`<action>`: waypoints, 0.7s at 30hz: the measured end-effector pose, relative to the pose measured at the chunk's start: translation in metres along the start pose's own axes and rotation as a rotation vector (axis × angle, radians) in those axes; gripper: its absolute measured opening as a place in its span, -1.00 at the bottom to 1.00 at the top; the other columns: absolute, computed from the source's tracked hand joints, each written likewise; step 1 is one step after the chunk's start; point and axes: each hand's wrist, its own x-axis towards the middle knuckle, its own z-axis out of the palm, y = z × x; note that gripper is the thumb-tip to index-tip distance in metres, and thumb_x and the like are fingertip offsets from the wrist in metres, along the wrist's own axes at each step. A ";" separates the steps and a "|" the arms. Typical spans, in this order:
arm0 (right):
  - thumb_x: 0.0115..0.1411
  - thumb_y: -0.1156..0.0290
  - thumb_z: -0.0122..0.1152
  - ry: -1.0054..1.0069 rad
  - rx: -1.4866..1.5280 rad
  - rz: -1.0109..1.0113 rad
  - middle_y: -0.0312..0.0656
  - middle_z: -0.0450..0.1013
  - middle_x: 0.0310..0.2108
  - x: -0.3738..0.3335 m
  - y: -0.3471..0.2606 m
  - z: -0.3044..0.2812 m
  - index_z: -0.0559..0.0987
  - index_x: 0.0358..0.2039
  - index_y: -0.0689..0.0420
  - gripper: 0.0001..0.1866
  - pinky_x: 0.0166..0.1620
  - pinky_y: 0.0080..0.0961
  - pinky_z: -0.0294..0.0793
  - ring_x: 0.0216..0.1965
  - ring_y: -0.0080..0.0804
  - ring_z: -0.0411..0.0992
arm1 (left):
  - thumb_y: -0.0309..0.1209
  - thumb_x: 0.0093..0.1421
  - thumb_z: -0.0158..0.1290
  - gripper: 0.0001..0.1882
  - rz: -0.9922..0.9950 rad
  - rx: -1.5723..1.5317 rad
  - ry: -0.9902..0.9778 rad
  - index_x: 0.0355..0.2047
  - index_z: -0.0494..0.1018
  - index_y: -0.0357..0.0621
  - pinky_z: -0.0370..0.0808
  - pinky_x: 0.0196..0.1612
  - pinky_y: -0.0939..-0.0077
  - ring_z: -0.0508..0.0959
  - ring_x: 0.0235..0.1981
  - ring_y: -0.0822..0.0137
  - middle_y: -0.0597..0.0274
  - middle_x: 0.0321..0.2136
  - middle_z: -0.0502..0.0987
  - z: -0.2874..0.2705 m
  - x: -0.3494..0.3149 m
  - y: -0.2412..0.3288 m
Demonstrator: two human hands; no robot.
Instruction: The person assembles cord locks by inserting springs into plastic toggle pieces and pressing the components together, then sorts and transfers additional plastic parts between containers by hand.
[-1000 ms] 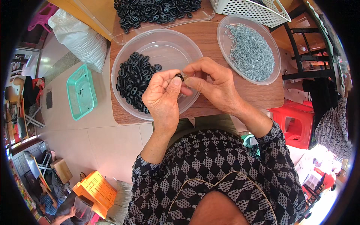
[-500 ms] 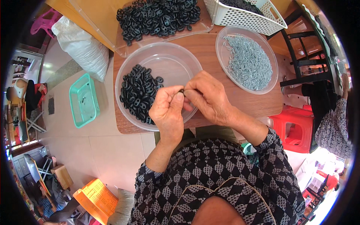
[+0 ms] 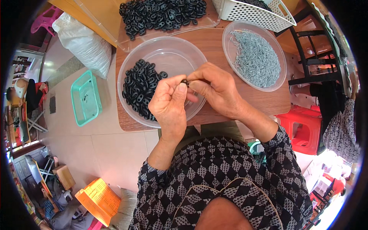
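Observation:
My left hand (image 3: 169,104) is closed, pinching a small dark piece (image 3: 185,81) between thumb and forefinger; it looks like one of the black two-holed plastic pieces. My right hand (image 3: 218,92) meets it there, thumb and forefinger pressed together at the piece's right side. Whatever those right fingertips hold is too small to make out. Both hands hover over the right part of a round clear plastic tub (image 3: 164,42), where a heap of black two-holed oval pieces (image 3: 140,88) lies on the left. To the right, a clear round bowl (image 3: 283,78) holds many small silvery metal pins or screws (image 3: 257,59).
More black pieces (image 3: 163,15) fill a clear tray at the table's back. A white perforated basket (image 3: 253,19) stands at back right. Beside the wooden table (image 3: 214,40) are a green basin (image 3: 85,99), a white sack (image 3: 82,44), a red stool (image 3: 301,130) and an orange box (image 3: 99,201).
My hands stay together at the small piece; the right fingers have shifted slightly apart from the left ones. The whole view has tilted a little, so the table sits higher.

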 end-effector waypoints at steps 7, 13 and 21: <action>0.08 0.58 0.16 -0.041 0.095 0.183 -0.25 0.42 -0.42 -0.007 -0.001 -0.002 0.53 -0.36 0.27 -0.91 -0.35 -0.63 0.33 -0.39 -0.56 0.36 | -0.59 0.23 -0.06 -0.86 0.012 0.026 -0.026 -0.21 0.40 -0.41 0.50 -0.40 0.66 0.52 -0.48 0.48 0.20 -0.41 0.51 -0.004 -0.002 -0.004; 0.07 0.60 0.15 -0.039 0.098 0.123 -0.26 0.41 -0.43 -0.006 0.001 -0.001 0.53 -0.37 0.25 -0.92 -0.37 -0.62 0.31 -0.39 -0.57 0.35 | -0.60 0.23 -0.05 -0.86 0.064 0.128 -0.037 -0.21 0.41 -0.38 0.49 -0.41 0.68 0.51 -0.48 0.50 0.23 -0.43 0.50 -0.007 -0.002 -0.005; 0.01 0.57 0.16 0.020 -0.008 0.001 -0.22 0.37 -0.57 0.003 -0.007 -0.006 0.45 -0.52 0.20 -0.94 -0.46 -0.46 0.32 -0.52 -0.36 0.34 | -0.60 0.22 -0.03 -0.88 0.073 0.132 -0.043 -0.23 0.41 -0.36 0.45 -0.46 0.68 0.48 -0.51 0.52 0.23 -0.44 0.50 0.000 -0.002 -0.002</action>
